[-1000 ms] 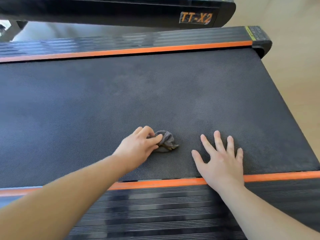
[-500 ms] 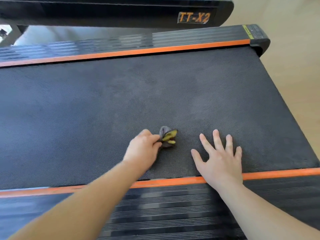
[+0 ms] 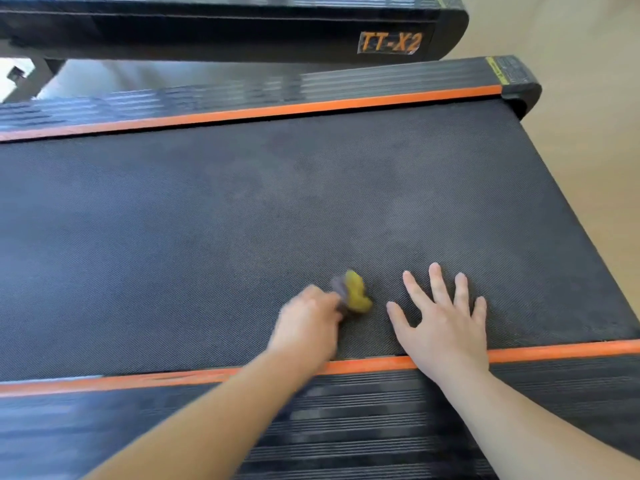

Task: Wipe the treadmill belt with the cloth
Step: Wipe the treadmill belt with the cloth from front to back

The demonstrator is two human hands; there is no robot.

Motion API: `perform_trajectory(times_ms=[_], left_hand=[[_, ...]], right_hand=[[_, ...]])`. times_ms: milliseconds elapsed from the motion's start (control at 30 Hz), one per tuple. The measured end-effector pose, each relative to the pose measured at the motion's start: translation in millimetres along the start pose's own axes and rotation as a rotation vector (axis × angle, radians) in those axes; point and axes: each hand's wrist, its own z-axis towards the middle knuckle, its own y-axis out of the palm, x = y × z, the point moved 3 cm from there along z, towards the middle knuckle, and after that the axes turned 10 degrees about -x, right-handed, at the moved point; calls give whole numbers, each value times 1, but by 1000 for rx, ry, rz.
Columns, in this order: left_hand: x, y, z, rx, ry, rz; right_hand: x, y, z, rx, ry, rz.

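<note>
Dark textured treadmill belt (image 3: pixel 242 220) w/ orange strips (image 3: pixel 277 110) on both long edges, ribbed side rails (image 3: pixel 381 410), beige floor (image 3: pixel 588 133) at right. Black frame (image 3: pixel 207 32) w/ "TT-X2" label (image 3: pixel 390 42) behind.

Vs 0.5 s ago: left hand (image 3: pixel 308 327), blurred, has slid right w/ cloth (image 3: pixel 353 294), which shows more yellow. Right hand (image 3: pixel 443 323) unmoved.

Left fingers curl round cloth on belt's near part, just beside right hand. Right fingers (image 3: pixel 438 285) spread flat on belt.

Count: 1 cloth, 2 hands, 2 strips.

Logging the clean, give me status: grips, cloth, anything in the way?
Left grip holds cloth on belt. Right grip spread flat on belt. Right grip close beside cloth, possibly in its path.
</note>
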Motion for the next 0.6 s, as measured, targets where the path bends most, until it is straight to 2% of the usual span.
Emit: perform_trajectory(times_ms=[67,100,133,233,300,367,433,533,567,600], left_hand=[[30,19,-21,-170,207,-29],[31,16,-20,-174,256,-47],[25,4,-12,-99,263,-70],[-14,-34,23,236,67,-65],[-31,-35,32,278,-67,27],[-22,-12,23,223,-88,78],[-7,7,4,162,-14,-2],[11,19,-23,-111,196,-118],[10,14,-23,-138,233,-102],[5,3,-16,-92,241,-103]], right_hand=[[0,0,-2,18,0,3],[-1,-1,-2,30,-1,12],[-1,-1,-2,37,-1,21],[-1,-1,0,28,4,19],[0,-1,-1,23,10,7],[-1,-1,-2,24,3,14],[-2,-2,-1,11,4,18],[-1,-3,-1,6,-1,9],[-1,-3,-2,14,-4,9],[-1,-3,-3,25,-5,7]])
